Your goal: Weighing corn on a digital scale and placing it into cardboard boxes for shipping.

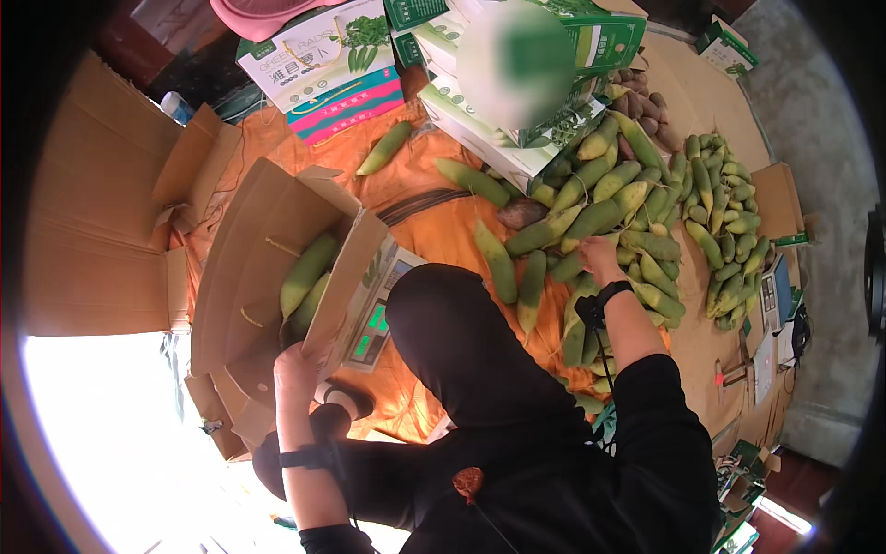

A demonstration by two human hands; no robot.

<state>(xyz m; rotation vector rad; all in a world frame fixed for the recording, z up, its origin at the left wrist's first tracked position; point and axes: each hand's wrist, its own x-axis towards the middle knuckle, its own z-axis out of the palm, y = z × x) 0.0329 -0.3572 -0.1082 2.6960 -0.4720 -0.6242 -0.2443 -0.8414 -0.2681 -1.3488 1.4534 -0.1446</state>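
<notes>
My left hand point(294, 377) grips the near corner of an open cardboard carton point(239, 277) with printed outer sides. Inside it lie a few green radishes point(308, 273), and yellow cord handles show on its inner wall. The carton stands by a digital scale point(365, 347) with lit green displays, partly covered by the carton and my dark-clad leg. My right hand point(599, 256) reaches into a heap of green radishes point(595, 218) on an orange sheet point(443, 232). Its fingers touch a radish point(567, 266) there; whether they have closed around it is unclear.
Printed gift boxes point(325, 62) and a tilted white-green carton point(477, 128) stand ahead. A second radish pile point(727, 215) lies right, with brown tubers point(644, 107) behind. Another scale point(775, 291) sits at far right. A large cardboard sheet point(97, 208) rises left.
</notes>
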